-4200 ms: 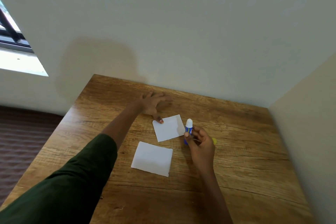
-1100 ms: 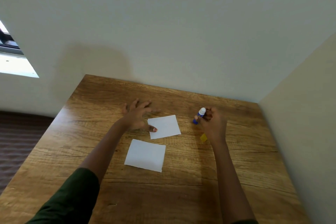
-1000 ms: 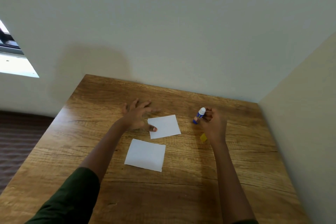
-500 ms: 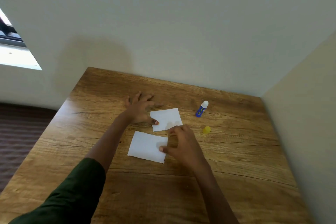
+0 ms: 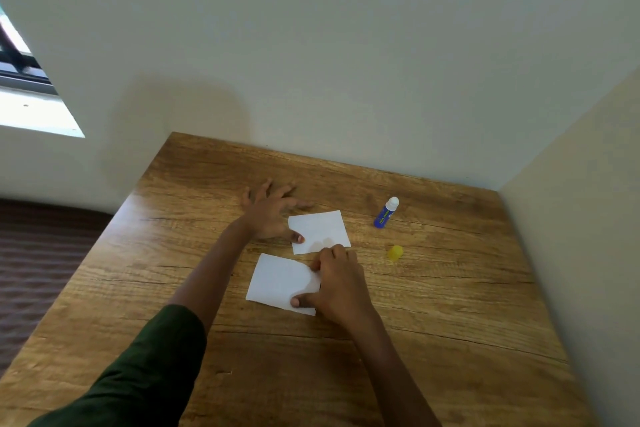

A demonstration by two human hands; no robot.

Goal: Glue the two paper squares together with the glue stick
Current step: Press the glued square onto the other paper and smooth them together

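- Nearest, a dark green sleeve (image 5: 138,367) covers the left upper arm, pushed up so the forearm runs bare and straight across the tabletop (image 5: 450,340), a wood-grain surface with dark streaks and knots
- Beside it, the right forearm comes up from the bottom edge, bare, bent slightly inward at the wrist
- Right hand (image 5: 341,284) sits knuckles-up over the right edge of the near paper square (image 5: 277,279); its thumb presses flat on the sheet's near right corner while the curled fingers touch the far right corner, so the grip is pinching that edge of the paper, though whether the edge is lifted cannot be told
- That near square is plain white, thin, flat and slightly skewed on the wood, its right side hidden under the hand
- Just beyond, apart from it by a narrow strip of wood, lies the far paper square (image 5: 320,227), also white and flat, with a faint greyish patch near its near edge
- Left hand (image 5: 268,213) rests palm-down on the wood to the left of that far square, fingers spread wide and flat toward the wall, thumb tip pressing on the sheet's left edge; its grip is open, holding nothing
- To the right of the hands, a small round yellow cap (image 5: 395,252) stands alone on the wood
- Farther back and right, the glue stick (image 5: 385,212) stands free, well apart from both hands: a blue cylinder with a rounded white top, leaning in this wide view
- Farthest, a smooth pale wall (image 5: 329,45) meets the tabletop, with a bright window (image 5: 24,94) at left
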